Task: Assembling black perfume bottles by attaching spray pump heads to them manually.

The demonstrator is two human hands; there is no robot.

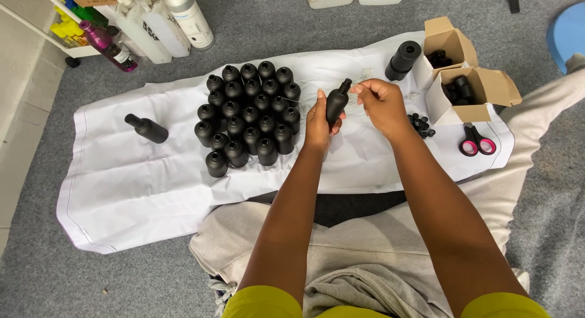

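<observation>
A home workroom floor: grey carpet (365,25), white sheet (140,184) (rows of black bottles (250,114)).

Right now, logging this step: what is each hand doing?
Left hand: closed around a small matte black plastic bottle.
Right hand: fingers pinched at the bottle's neck; contents cannot be told.

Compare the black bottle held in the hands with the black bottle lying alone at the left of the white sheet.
The held bottle is lifted off the floor in the left hand, neck tilted up toward the right hand; the lone bottle lies flat on the white sheet, untouched. The held bottle is close to the standing cluster of bottles; the lone bottle lies apart from it. Both are matte black with narrow necks.
</observation>
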